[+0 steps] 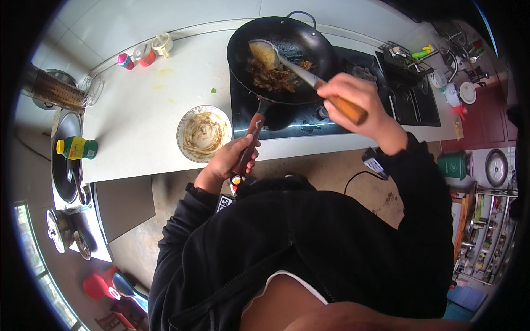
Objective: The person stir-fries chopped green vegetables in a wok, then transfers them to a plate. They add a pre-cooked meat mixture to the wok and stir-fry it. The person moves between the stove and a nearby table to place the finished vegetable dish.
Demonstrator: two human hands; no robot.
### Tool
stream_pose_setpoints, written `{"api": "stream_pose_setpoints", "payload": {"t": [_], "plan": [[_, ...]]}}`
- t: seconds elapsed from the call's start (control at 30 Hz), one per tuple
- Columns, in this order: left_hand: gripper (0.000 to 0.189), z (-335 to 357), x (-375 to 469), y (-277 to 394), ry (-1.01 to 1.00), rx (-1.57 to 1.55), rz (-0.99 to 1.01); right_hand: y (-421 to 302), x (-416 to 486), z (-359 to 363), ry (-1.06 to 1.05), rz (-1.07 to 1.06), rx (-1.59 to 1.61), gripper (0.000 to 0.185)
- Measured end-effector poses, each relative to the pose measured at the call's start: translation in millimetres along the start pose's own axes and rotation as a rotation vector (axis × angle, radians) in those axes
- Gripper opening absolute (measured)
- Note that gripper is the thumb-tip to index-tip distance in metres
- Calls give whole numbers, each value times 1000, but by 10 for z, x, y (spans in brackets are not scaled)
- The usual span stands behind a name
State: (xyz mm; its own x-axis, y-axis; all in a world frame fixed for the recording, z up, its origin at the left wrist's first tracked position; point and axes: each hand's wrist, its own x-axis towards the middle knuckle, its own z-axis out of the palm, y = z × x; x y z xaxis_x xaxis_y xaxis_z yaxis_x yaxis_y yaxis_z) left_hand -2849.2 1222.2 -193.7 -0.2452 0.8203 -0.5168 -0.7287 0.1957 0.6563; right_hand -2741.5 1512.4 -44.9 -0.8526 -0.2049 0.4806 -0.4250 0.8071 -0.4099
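Observation:
My left hand (236,156) is closed around the brown handle of a black wok (244,49), which sits tilted at the left side of a black glass cooktop (290,126). In my right hand (360,107) is the wooden handle of a metal spatula (298,73). Its blade lies inside the wok, over dark cooked food (275,78) that has bits of red in it. A patterned bowl (204,134), smeared with brown sauce, stands on the white counter just left of the wok handle.
At the counter's left end are a green bottle with a yellow cap (78,148) and a second black wok (66,165). Small containers (144,54) line the back wall. A wire rack (408,56) stands behind the cooktop's right side. A green bin (452,165) is at the right.

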Motion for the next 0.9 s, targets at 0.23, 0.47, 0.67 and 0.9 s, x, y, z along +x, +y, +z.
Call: {"api": "stream_pose_setpoints", "payload": {"t": [0.23, 0.47, 0.67, 0.9], "plan": [[44, -25, 13, -23, -8, -17, 5, 227, -48, -137, -62, 17, -201, 23], [44, -18, 13, -21, 1, -36, -5, 30, -113, -51, -95, -7, -20, 23], [45, -11, -2, -13, 9, -26, 4, 63, -126, -326, -75, 22, -199, 20], [44, -15, 9, 3, 2, -1, -8, 50, -7, -9, 72, 1, -28, 22]]}}
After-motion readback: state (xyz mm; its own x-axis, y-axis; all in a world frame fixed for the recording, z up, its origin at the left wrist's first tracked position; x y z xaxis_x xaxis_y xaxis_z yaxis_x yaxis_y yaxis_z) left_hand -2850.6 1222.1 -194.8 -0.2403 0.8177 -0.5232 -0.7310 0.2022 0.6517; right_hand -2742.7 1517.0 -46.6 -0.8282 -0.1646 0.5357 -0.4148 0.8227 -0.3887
